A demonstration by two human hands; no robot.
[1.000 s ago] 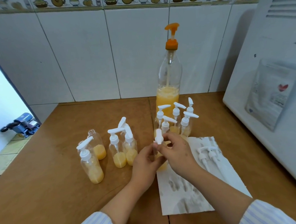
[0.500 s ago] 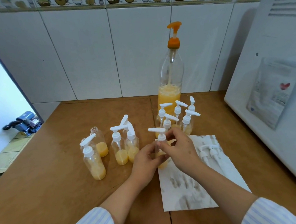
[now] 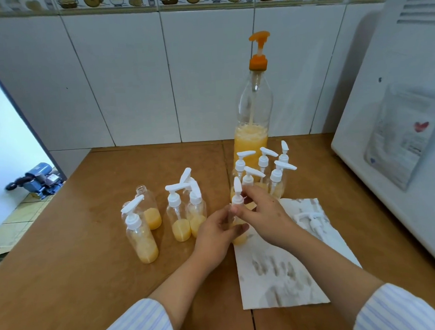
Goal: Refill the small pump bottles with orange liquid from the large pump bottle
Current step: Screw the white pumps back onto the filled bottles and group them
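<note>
The large clear pump bottle (image 3: 254,105) with an orange pump stands at the back of the wooden table, its lower part holding orange liquid. My left hand (image 3: 215,236) grips the body of a small bottle (image 3: 239,238) with orange liquid at the bottom. My right hand (image 3: 263,213) pinches the collar of its white pump head (image 3: 237,193). Several small pump bottles (image 3: 271,174) cluster in front of the large one. Three capped small bottles (image 3: 180,216) and an uncapped one (image 3: 148,208) stand to the left.
A stained white paper towel (image 3: 280,268) lies under my right forearm with loose white pumps (image 3: 311,221) on it. A white appliance (image 3: 401,126) fills the right side. The tiled wall (image 3: 128,81) is behind the table. A blue machine (image 3: 38,180) sits on the floor at left.
The white pump head on the held bottle has turned: its nozzle pointed left half a second ago and now points away from me. Both hands stay on the bottle.
</note>
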